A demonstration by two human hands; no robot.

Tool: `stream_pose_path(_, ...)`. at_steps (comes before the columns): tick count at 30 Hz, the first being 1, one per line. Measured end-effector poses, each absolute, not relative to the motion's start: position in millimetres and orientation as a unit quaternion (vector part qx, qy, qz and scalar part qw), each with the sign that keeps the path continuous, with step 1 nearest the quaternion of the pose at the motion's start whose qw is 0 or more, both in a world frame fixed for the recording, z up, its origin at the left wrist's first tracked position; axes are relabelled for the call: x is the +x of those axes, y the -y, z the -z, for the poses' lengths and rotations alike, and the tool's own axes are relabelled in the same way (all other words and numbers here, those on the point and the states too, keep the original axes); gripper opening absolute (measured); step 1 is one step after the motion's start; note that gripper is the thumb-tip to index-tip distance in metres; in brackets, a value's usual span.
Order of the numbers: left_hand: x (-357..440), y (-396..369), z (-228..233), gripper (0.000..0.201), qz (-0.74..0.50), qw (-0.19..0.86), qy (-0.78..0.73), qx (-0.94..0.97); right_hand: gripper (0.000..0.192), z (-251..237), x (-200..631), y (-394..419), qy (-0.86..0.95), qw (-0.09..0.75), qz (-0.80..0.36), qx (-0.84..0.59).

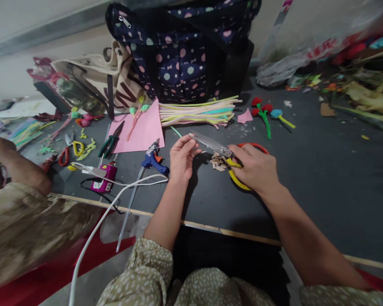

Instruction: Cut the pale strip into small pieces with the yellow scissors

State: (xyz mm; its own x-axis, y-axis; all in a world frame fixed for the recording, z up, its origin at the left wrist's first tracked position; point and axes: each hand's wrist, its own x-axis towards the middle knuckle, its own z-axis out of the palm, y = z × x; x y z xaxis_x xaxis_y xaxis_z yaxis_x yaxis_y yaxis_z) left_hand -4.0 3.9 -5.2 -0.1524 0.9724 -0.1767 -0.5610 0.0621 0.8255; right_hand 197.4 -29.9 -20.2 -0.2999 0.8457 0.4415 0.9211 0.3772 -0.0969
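right hand (pixel 255 165): closed round the yellow and orange handles of the scissors (pixel 225 152), palm down on the dark table (pixel 322 170), forearm running back toward the lower right.
left hand (pixel 182 157): raised just off the table, thumb and fingertips pinched at the tip of the scissor blades, on something too small to make out; forearm comes straight up from the near edge.
scissors: blades nearly shut, pointing left toward the left hand, lying low over the table between the two hands.
wooden pieces (pixel 218 162): small heap on the table right under the blades, just beside the right hand.
open room: bare dark table to the right of the right hand and in front of both wrists, up to the pale strip along the near edge.
crowded side: left of the left hand lie a blue glue gun (pixel 153 160), a white cable (pixel 115 199), a purple plug block (pixel 104 178), green pliers (pixel 110 144) and a pink paper sheet (pixel 143 129).
behind the hands: a bundle of pastel pipe cleaners (pixel 198 112), then a dotted dark bag (pixel 185 51) closing off the far edge; red and blue pipe-cleaner flowers (pixel 266 111) lie to the right.
writing: large dark letters on the beige tote bag (pixel 111 83), folded and not readable.
other person: a sleeve and arm (pixel 15 170) rest at the far left edge, well apart.
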Motion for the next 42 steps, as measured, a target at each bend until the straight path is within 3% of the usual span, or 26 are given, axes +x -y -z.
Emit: stream_pose_path(42,-3.5,-3.8,5.9,0.025,-0.632,0.612,-0.421,0.223,0.031,14.5,193.7,34.0,0.804,0.174,0.068,-0.564)
